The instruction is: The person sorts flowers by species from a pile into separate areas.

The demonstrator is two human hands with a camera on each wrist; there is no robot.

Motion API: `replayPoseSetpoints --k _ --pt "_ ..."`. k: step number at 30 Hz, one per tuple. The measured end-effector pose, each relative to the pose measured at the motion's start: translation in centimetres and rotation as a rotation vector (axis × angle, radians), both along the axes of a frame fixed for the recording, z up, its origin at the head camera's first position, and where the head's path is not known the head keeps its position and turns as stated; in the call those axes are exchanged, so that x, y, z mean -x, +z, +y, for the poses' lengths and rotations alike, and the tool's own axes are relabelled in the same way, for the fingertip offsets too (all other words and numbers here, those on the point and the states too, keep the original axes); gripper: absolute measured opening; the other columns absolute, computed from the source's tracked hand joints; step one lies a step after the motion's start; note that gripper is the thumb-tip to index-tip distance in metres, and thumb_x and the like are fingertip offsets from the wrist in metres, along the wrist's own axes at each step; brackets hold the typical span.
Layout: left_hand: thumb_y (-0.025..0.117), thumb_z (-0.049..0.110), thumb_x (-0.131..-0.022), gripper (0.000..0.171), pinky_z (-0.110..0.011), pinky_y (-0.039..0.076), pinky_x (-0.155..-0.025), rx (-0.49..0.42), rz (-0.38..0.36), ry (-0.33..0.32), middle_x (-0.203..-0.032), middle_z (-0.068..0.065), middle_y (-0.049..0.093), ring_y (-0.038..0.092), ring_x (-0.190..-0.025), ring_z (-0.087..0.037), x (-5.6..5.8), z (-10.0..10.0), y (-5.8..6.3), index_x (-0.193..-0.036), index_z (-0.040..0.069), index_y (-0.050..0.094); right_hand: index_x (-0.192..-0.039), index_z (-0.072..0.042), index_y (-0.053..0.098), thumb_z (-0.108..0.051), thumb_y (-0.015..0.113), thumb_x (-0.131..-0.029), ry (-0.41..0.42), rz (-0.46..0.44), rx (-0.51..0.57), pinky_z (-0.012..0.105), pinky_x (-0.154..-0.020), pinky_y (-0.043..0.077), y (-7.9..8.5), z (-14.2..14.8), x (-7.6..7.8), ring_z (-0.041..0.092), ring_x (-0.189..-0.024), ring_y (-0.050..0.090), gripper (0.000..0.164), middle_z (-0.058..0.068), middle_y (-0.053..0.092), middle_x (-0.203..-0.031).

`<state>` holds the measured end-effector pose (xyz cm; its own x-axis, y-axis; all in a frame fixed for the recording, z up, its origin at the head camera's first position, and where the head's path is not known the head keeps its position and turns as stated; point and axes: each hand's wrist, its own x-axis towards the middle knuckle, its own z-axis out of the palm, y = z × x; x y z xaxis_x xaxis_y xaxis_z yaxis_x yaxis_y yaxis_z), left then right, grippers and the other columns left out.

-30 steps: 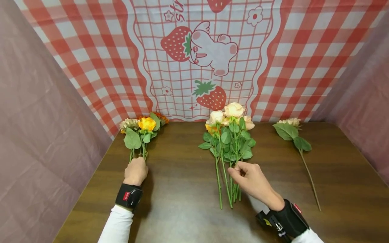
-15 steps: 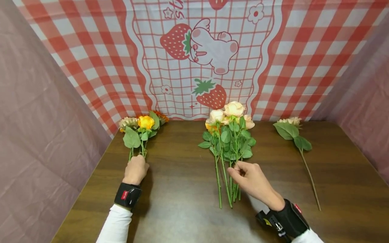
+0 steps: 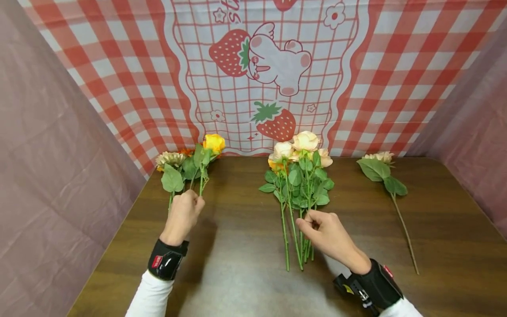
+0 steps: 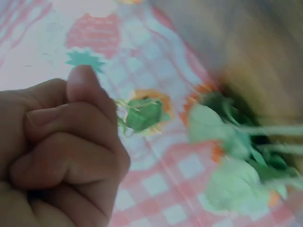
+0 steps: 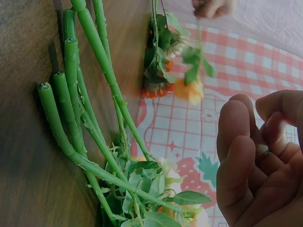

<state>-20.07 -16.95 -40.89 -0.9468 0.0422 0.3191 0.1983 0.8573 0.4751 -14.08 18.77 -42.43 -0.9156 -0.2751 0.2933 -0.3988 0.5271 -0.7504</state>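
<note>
My left hand [image 3: 183, 215] grips the stem of a yellow rose [image 3: 214, 143], raised above the flowers at the left. In the left wrist view that rose [image 4: 146, 113] is seen from behind its bloom; its stem is mostly hidden. Beside it lie a pale many-petalled flower [image 3: 170, 158] and orange flowers [image 4: 206, 92], partly covered by leaves. Over the stems of a bunch of cream roses [image 3: 306, 141] hovers my right hand [image 3: 330, 235]. Its fingers [image 5: 235, 123] are loosely curled with nothing in them, and the green stems [image 5: 102, 56] lie apart from it.
A single pale flower [image 3: 379, 157] with a long brown stem lies at the right of the wooden table [image 3: 237, 273]. A checked strawberry cloth [image 3: 273, 83] hangs behind the table's far edge. Pink curtains [image 3: 51, 176] flank both sides.
My left hand has lifted the yellow rose out of the left group, moving it up and to the right. My right hand and the cream rose bunch have stayed in place.
</note>
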Motion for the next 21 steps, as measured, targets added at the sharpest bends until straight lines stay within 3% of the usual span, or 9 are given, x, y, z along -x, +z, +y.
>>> replayPoseSetpoints --k 5,9,13,16,21 --pt "0.057 0.010 -0.098 0.018 -0.024 0.034 -0.043 -0.205 -0.033 -0.075 -0.061 0.000 0.065 0.046 -0.045 -0.009 -1.3 2.0 1.5 -0.081 0.005 0.063 -0.070 -0.021 0.048 -0.009 0.065 -0.095 -0.003 -0.001 -0.002 0.020 -0.050 0.033 0.0 0.0 0.0 0.002 -0.047 0.038 0.033 -0.013 0.040 -0.058" --pt "0.059 0.009 -0.099 0.013 -0.022 0.032 -0.044 -0.428 -0.045 -0.174 -0.067 -0.003 0.067 0.044 -0.048 -0.008 -2.4 4.2 1.8 -0.089 0.003 0.065 -0.071 -0.020 0.050 -0.011 0.065 -0.096 -0.001 0.000 0.011 0.020 -0.049 0.034 0.1 -0.2 -0.2 0.002 -0.048 0.040 0.030 -0.012 0.041 -0.058" --pt "0.057 0.008 -0.100 0.013 -0.021 0.034 -0.047 -0.611 -0.094 -0.269 -0.070 -0.005 0.067 0.046 -0.051 -0.008 -3.9 7.0 1.5 -0.092 0.001 0.064 -0.080 -0.019 0.059 -0.013 0.066 -0.096 0.011 0.013 0.030 0.021 -0.049 0.036 0.3 -0.6 -0.5 0.002 -0.051 0.042 0.018 -0.011 0.049 -0.063" --pt "0.056 0.008 -0.101 0.013 -0.020 0.034 -0.045 -0.693 -0.118 -0.353 -0.071 -0.006 0.067 0.045 -0.051 -0.006 -5.2 9.1 1.0 -0.093 0.001 0.062 -0.094 -0.016 0.068 -0.012 0.066 -0.096 0.036 0.009 0.065 0.023 -0.050 0.041 0.7 -1.0 -0.8 0.003 -0.054 0.048 0.005 -0.009 0.059 -0.070" --pt "0.054 0.010 -0.102 0.013 -0.021 0.036 -0.040 -0.751 -0.114 -0.525 -0.071 -0.009 0.067 0.045 -0.048 -0.003 -7.4 11.5 -0.5 -0.093 0.001 0.059 -0.109 -0.008 0.072 -0.009 0.065 -0.096 0.133 -0.040 0.193 0.025 -0.048 0.044 0.9 -2.1 -1.6 0.008 -0.051 0.052 0.015 0.001 0.063 -0.073"
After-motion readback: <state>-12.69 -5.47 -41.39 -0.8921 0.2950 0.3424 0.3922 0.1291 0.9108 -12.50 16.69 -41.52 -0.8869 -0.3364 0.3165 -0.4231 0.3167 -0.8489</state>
